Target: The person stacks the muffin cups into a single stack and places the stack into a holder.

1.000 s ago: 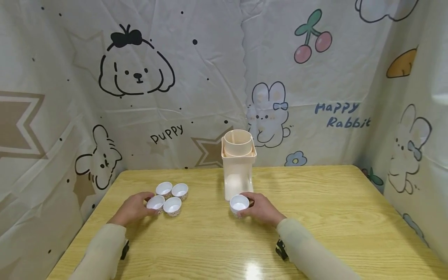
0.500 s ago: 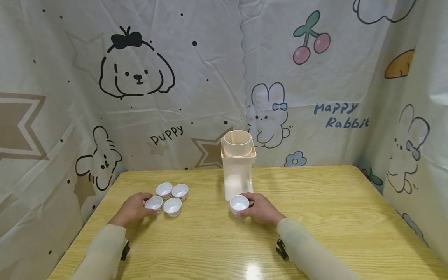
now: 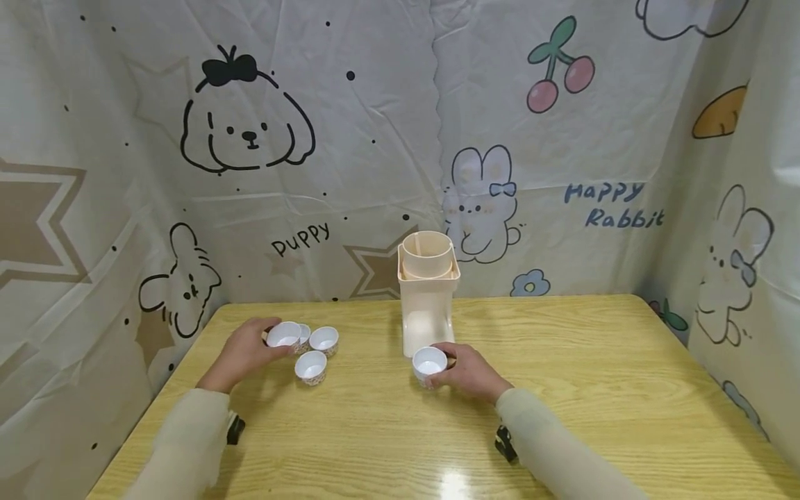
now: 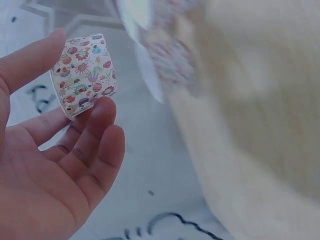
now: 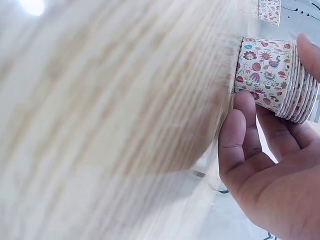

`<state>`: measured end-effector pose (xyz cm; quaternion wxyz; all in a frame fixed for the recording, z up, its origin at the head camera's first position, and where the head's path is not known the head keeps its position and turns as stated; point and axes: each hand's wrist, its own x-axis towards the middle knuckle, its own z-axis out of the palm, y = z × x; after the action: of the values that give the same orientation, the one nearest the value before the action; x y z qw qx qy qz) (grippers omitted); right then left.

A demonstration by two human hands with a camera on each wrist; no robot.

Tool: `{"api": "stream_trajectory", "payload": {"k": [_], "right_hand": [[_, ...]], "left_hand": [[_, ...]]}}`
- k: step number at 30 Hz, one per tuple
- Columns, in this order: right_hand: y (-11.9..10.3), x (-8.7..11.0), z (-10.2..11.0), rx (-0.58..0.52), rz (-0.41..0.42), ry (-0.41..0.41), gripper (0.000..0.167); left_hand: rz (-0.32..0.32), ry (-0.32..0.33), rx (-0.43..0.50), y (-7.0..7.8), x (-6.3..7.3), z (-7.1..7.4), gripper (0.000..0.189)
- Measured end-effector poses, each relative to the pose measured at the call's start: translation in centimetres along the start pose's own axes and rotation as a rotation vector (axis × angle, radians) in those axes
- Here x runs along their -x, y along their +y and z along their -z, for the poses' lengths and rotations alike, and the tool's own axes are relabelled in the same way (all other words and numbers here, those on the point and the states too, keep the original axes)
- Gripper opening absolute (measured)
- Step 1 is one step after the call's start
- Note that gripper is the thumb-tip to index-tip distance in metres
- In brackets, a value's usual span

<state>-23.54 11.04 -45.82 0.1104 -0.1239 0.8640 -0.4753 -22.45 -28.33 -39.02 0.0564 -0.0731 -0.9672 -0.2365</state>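
Note:
My left hand [image 3: 246, 353] pinches a small paper cup [image 4: 86, 75] between thumb and fingers, its white outside printed with colourful flowers. In the head view that cup overlaps another paper cup [image 3: 305, 335], partly hidden behind it. Two more such cups stand just to the right, a back one [image 3: 324, 339] and a front one [image 3: 310, 369]. At the table's middle, my right hand [image 3: 470, 373] grips a stack of nested paper cups [image 5: 265, 70], upright, with several rims visible at its open end.
Right behind the stack stands a cream plastic holder [image 3: 426, 305] with a round tube [image 3: 427, 255] in its top. The wooden table [image 3: 562, 347] ends at a printed cloth [image 3: 350, 173] hanging around the back and sides.
My left hand has taken the front-left cup up and back from its place, so it now overlaps the cup behind. My right hand has stayed on the stack.

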Motion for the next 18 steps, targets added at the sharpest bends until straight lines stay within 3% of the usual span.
{"api": "stream_trajectory", "payload": {"k": [6, 15, 18], "right_hand": [[-0.1, 0.0, -0.1, -0.003, 0.000, -0.003, 0.059], [-0.3, 0.3, 0.0, 0.000, 0.013, -0.018, 0.058], [-0.3, 0.2, -0.1, 0.001, 0.008, -0.013, 0.058]], "left_hand": [[-0.083, 0.001, 0.055, 3.5, -1.0, -0.3, 0.063], [-0.185, -0.095, 0.104, 9.2, -2.0, -2.1, 0.064], [-0.248, -0.112, 0.106, 10.9, -2.3, -2.8, 0.061]]}}
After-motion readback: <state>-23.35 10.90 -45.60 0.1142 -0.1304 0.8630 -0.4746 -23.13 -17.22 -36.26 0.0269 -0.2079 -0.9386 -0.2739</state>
